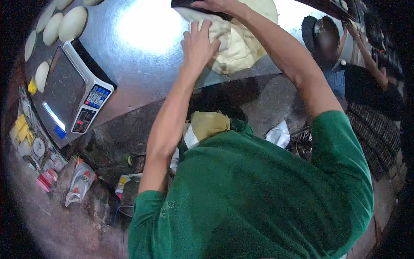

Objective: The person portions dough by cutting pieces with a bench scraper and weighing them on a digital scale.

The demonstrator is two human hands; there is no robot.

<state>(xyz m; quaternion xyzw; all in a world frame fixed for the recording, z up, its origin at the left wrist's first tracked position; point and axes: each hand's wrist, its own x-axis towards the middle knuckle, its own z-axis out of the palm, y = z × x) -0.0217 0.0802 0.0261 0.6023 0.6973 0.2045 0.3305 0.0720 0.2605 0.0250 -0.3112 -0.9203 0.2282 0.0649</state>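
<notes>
A big soft mass of pale dough (237, 54) lies on the metal table near its front edge. My left hand (200, 45) grips the left side of it, fingers curled into the folded surface. At the top edge of the view, my right hand (217, 5) is closed on a dark, flat dough scraper (200, 10). The scraper lies across the upper part of the dough, and part of it is cut off by the frame. To the left, a digital scale (64, 82) stands on the table with its keypad facing me.
Several round dough pieces (72, 24) lie at the table's far left, one beside the scale. The steel table (142, 73) reflects a bright glare. A plastic bag (82, 181) and clutter sit below left. Another person (345, 77) works at the right.
</notes>
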